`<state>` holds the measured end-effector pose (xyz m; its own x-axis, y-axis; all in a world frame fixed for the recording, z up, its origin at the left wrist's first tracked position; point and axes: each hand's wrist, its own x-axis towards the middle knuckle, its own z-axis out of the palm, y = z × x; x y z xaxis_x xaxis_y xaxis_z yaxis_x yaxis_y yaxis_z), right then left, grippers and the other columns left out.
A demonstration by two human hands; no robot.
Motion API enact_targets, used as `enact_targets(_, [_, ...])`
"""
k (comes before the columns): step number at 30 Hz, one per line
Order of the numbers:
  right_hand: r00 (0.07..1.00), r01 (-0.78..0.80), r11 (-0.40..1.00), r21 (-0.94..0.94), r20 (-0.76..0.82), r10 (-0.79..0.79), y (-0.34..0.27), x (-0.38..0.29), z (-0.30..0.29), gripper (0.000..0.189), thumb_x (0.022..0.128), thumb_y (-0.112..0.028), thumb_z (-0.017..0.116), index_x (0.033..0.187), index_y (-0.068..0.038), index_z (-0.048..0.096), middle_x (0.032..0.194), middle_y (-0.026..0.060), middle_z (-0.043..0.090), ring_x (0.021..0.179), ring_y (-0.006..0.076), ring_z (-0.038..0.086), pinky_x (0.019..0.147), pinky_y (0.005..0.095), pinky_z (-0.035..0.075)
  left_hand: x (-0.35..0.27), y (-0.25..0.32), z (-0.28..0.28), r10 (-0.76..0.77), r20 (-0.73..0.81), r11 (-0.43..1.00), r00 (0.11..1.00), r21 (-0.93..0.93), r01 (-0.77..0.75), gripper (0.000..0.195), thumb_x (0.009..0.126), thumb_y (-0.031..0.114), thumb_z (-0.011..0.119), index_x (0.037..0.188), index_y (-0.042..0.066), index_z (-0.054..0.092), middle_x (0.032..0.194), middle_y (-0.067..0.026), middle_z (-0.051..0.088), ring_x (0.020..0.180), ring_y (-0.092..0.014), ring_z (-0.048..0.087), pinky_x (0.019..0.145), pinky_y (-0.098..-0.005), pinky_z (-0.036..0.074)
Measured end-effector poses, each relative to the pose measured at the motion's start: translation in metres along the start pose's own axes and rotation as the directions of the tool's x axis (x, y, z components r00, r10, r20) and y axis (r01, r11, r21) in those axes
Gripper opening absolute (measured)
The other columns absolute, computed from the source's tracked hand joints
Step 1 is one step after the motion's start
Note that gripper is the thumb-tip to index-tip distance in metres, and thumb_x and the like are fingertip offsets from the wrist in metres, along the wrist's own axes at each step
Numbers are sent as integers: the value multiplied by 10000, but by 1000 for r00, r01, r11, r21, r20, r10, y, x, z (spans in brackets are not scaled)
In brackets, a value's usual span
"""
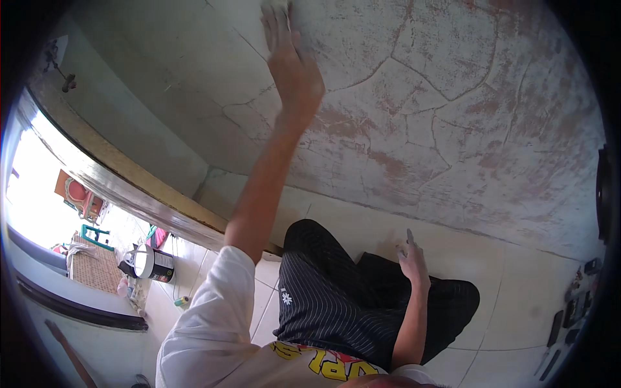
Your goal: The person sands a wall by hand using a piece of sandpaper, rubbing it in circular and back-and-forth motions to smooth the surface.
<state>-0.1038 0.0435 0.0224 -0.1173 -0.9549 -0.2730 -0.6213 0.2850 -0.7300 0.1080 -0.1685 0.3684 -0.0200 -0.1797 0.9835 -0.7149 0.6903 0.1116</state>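
Note:
My left hand (293, 72) is raised, fingers stretched flat against a cracked plaster wall (368, 111). A thin pale sheet (280, 4), perhaps sandpaper, shows at its fingertips; motion blur and the frame's top edge hide most of it. Pale filler runs along several cracks, and reddish patches show through the wall's surface. Low over my crossed legs, in dark striped trousers (325, 300), my right hand (413, 262) hangs with fingers apart and nothing in it. Its fingertips look dusty.
Floor tiles (485, 300) meet the wall's foot. At right, several dark tools (572, 310) lie on the floor. A ledge (145, 194) curves along my left; beyond it stand a white bucket (154, 263) and a green-labelled roll (181, 301). Another person's arm (73, 356) shows at lower left.

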Motion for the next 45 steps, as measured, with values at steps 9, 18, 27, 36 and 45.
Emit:
enact_targets(9, [1000, -7, 998, -70, -3, 6, 16, 5, 15, 658, 958, -247, 580, 1526, -74, 294, 1345, 297, 541, 1238, 457, 526, 1005, 495, 458, -28, -3, -2, -52, 81, 994, 995, -87, 59, 608, 884, -119, 414, 1484, -61, 332, 1595, -247, 215, 1464, -456, 197, 1179, -450, 273])
enact_targets(18, [1000, -22, 1000, -12, 7, 22, 3, 3, 5, 671, 960, -222, 580, 1540, -92, 270, 1375, 308, 505, 1268, 458, 491, 1055, 515, 429, -44, 5, -4, -58, 74, 992, 996, -106, 66, 491, 1055, 113, 352, 1514, -40, 269, 1564, -247, 289, 1460, -417, 232, 1183, -423, 272])
enact_targets(27, [998, 43, 998, -36, -49, -45, 16, 6, 14, 624, 960, -244, 581, 1501, -47, 340, 1294, 322, 564, 1192, 472, 550, 987, 499, 461, 9, -3, -15, -234, 108, 972, 966, -5, 236, 539, 1007, 3, 382, 1527, -36, 244, 1613, -242, 148, 1480, -437, 161, 1189, -449, 266])
enact_targets(36, [999, 18, 998, -54, -38, -20, 3, 1, 6, 626, 960, -224, 580, 1496, -12, 336, 1328, 314, 547, 1225, 456, 538, 1010, 483, 455, -73, 3, 5, -109, 124, 994, 986, -14, 111, 570, 960, -80, 381, 1516, -47, 261, 1611, -239, 162, 1483, -428, 164, 1188, -452, 272])
enact_targets(45, [998, 22, 1000, -20, -53, -23, 3, 0, 2, 613, 970, -246, 576, 1478, 21, 357, 1322, 309, 557, 1195, 438, 573, 993, 470, 463, 13, -23, -10, -107, -28, 993, 994, 57, 108, 458, 1028, 66, 399, 1459, -83, 356, 1506, -325, 331, 1416, -422, 331, 1151, -416, 326])
